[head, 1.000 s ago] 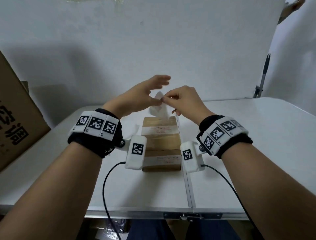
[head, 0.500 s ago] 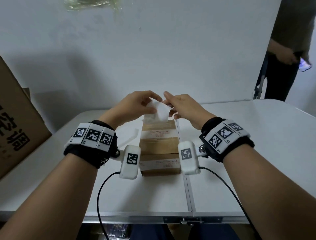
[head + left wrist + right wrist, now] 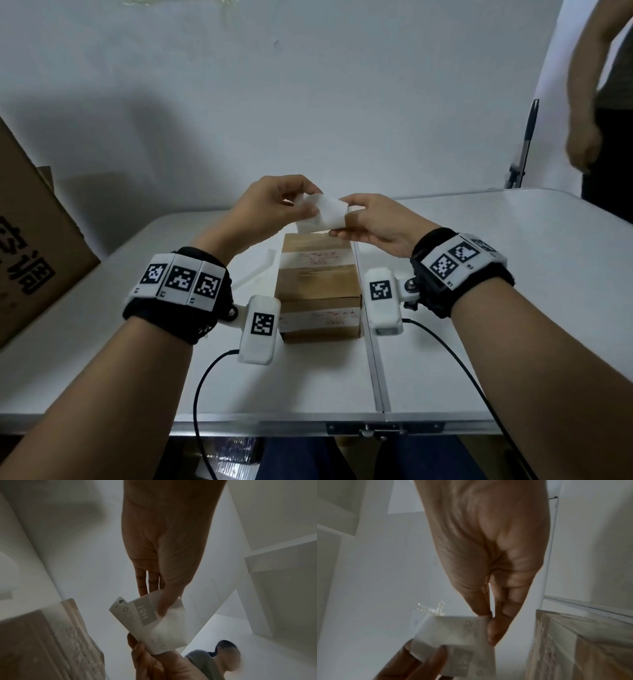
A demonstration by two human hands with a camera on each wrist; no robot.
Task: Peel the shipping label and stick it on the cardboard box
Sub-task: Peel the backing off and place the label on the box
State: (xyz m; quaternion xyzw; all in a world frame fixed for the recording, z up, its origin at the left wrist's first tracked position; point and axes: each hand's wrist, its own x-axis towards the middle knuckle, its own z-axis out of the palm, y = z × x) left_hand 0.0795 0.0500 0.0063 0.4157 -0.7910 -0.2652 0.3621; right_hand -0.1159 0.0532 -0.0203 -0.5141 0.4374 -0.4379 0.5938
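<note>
White shipping label (image 3: 323,214) pinched between left hand (image 3: 263,209) and right hand (image 3: 376,224); both raised above cardboard box (image 3: 318,284).

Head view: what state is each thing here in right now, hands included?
Shipping label: off the table, bent, pinched at both ends above the box's far end.
Left hand: pinches the label's left end.
Right hand: pinches the label's right end.
Cardboard box: closed, flat on the table, with white strips across its top.
Folding table: unfolded, latch at the near edge.
Large carton: leaning at the table's left.
</note>
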